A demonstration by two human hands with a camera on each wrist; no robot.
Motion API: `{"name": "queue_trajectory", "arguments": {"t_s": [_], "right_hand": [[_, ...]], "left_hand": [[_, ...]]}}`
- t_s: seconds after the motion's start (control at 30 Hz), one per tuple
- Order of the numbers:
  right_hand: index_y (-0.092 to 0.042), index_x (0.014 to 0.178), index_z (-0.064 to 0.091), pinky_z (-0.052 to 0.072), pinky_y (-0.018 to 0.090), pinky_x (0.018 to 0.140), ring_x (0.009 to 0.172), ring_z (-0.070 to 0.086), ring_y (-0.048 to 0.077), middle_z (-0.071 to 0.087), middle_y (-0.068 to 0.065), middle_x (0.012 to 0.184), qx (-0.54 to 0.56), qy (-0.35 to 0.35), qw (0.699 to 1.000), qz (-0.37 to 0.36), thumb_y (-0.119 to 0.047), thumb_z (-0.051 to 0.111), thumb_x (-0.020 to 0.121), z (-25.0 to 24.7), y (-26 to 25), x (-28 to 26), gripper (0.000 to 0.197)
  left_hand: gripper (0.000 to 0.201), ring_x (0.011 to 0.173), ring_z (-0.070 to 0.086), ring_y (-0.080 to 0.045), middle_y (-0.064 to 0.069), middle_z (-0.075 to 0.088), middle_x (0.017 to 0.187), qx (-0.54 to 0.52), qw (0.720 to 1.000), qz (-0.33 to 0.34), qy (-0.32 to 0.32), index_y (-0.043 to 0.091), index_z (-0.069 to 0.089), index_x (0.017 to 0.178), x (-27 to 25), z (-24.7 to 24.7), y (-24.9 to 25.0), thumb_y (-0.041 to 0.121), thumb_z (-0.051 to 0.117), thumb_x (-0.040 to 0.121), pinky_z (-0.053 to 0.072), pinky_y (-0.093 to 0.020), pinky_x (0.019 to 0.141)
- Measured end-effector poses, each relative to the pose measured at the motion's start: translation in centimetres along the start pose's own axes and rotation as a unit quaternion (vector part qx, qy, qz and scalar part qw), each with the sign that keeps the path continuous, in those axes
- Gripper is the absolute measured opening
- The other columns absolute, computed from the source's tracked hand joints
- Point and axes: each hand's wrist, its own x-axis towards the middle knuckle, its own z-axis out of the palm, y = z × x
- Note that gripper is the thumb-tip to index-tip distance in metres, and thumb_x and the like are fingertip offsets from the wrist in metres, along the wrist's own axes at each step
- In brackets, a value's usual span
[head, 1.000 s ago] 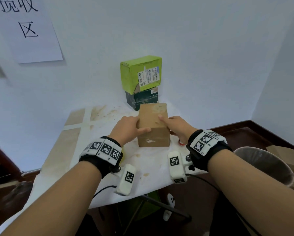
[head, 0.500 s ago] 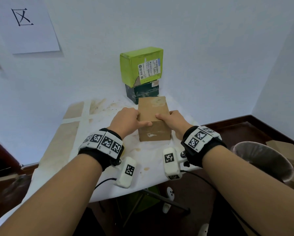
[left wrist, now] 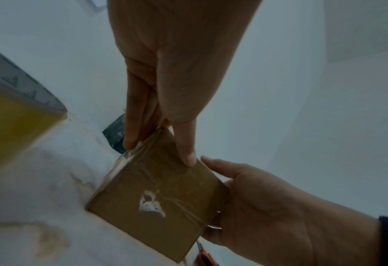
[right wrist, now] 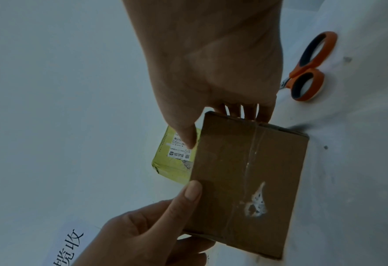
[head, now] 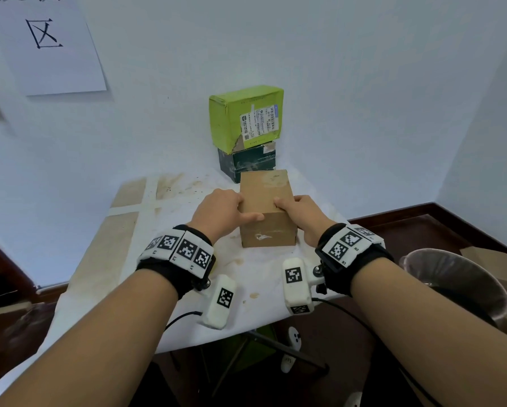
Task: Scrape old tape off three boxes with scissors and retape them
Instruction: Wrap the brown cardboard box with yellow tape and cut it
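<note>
brown box (head: 267,210) on table (head: 135,230) | left hand (head: 220,212) grips 9 o'clock side | right hand (head: 302,214) now clasps 3 o'clock side, earlier fingertip on top

head view bright, even soft light, weak shadows, wide-angle bending at edges, wall sign (head: 45,39) slightly smeared, both wrist views dim, bluish, underexposed, grainy, hands silhouetted against pale wall, glare streak on box (right wrist: 248,172) tape
</note>
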Motion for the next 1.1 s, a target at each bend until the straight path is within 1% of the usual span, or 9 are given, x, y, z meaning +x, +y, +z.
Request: {"name": "queue_trajectory", "arguments": {"t_s": [0.2, 0.37, 0.47, 0.53, 0.63, 0.7, 0.8, 0.97, 1.1], "right_hand": [[-0.005, 0.13, 0.04, 0.046, 0.024, 0.053, 0.078, 0.058, 0.014, 0.057, 0.009, 0.112, -0.011, 0.004, 1.0, 0.0, -0.035, 0.056, 0.094, -0.2, -0.2, -0.7, 0.049], [-0.007, 0.125, 0.051, 0.049, 0.041, 0.096, 0.106, 0.059, 0.026, 0.06, 0.01, 0.116, -0.053, 0.02, 0.998, -0.005, -0.062, 0.032, 0.092, 0.0, -0.8, -0.8, 0.067], [-0.013, 0.121, 0.057, 0.039, 0.045, 0.105, 0.11, 0.057, 0.028, 0.063, 0.007, 0.115, -0.072, 0.034, 0.997, -0.006, -0.078, 0.024, 0.07, -0.3, 0.1, 0.4, 0.089], [-0.015, 0.117, 0.058, 0.038, 0.046, 0.105, 0.109, 0.057, 0.028, 0.064, 0.005, 0.113, -0.071, 0.041, 0.997, -0.015, -0.076, 0.023, 0.066, -0.6, 1.1, 1.9, 0.088], [-0.012, 0.103, 0.058, 0.042, 0.04, 0.1, 0.1, 0.057, 0.024, 0.062, 0.004, 0.104, -0.076, 0.05, 0.996, -0.02, -0.062, 0.028, 0.088, -0.6, -0.8, -1.3, 0.06], [-0.012, 0.095, 0.051, 0.039, 0.031, 0.086, 0.087, 0.05, 0.019, 0.053, 0.001, 0.093, -0.065, 0.052, 0.996, -0.024, -0.048, 0.031, 0.098, -0.9, -1.6, -2.4, 0.041], [-0.015, 0.109, 0.048, 0.033, 0.028, 0.082, 0.093, 0.043, 0.017, 0.047, -0.001, 0.099, -0.068, 0.08, 0.993, -0.053, -0.037, 0.034, 0.101, -1.7, -2.0, -2.2, 0.027], [-0.009, 0.124, 0.05, 0.036, 0.028, 0.089, 0.102, 0.045, 0.016, 0.052, 0.003, 0.115, -0.062, 0.098, 0.989, -0.095, -0.03, 0.037, 0.101, -1.4, -2.7, -2.5, 0.034], [-0.009, 0.123, 0.053, 0.038, 0.029, 0.092, 0.113, 0.05, 0.021, 0.055, 0.006, 0.125, -0.055, 0.108, 0.986, -0.117, -0.026, 0.039, 0.101, -0.8, -3.1, -3.1, 0.031]], "left_hand": [[0.057, 0.056, 0.04, -0.008, 0.002, 0.044, 0.061, 0.001, 1.0, 0.005, 0.0, 0.009, 0.062, 0.096, 0.1, 0.1, 0.0, 0.064, 0.054, 0.084, 0.027, -0.025, 0.049], [0.058, 0.055, 0.041, -0.009, 0.002, 0.045, 0.06, -0.003, 1.0, 0.007, 0.005, 0.009, 0.063, 0.095, 0.1, 0.1, -0.1, 0.064, 0.055, 0.083, 0.028, -0.026, 0.05], [0.057, 0.057, 0.044, -0.01, 0.002, 0.048, 0.062, -0.005, 1.0, 0.007, 0.003, 0.009, 0.063, 0.093, 0.0, 0.2, -0.1, 0.065, 0.055, 0.083, 0.031, -0.027, 0.053], [0.057, 0.063, 0.049, -0.013, 0.001, 0.053, 0.067, -0.01, 1.0, 0.007, -0.008, 0.01, 0.063, 0.095, 0.0, 0.1, -0.2, 0.065, 0.055, 0.083, 0.035, -0.028, 0.056], [0.061, 0.093, 0.061, -0.02, -0.003, 0.068, 0.103, -0.05, 0.998, 0.017, -0.045, 0.015, 0.061, 0.119, -0.3, -0.7, -0.5, 0.064, 0.052, 0.085, 0.048, -0.033, 0.077], [0.061, 0.108, 0.061, -0.022, -0.002, 0.065, 0.121, -0.111, 0.993, -0.008, -0.022, 0.019, 0.052, 0.134, -0.6, -1.9, -1.2, 0.061, 0.049, 0.089, 0.046, -0.035, 0.091], [0.049, 0.095, 0.064, -0.025, -0.008, 0.071, 0.102, -0.085, 0.994, -0.066, 0.011, 0.01, 0.065, 0.106, -1.2, -3.2, -3.4, 0.053, 0.046, 0.094, 0.047, -0.035, 0.083], [0.069, 0.062, 0.053, -0.019, -0.005, 0.057, 0.066, 0.065, 0.974, -0.103, -0.19, 0.008, 0.053, 0.062, -3.3, -2.8, -3.8, 0.068, 0.035, 0.091, 0.04, -0.028, 0.06], [0.049, 0.057, 0.042, -0.018, -0.003, 0.046, 0.064, 0.09, 0.943, -0.051, -0.316, 0.01, 0.045, 0.069, -5.1, -2.6, -3.1, 0.053, 0.056, 0.089, 0.03, -0.026, 0.053]]}}
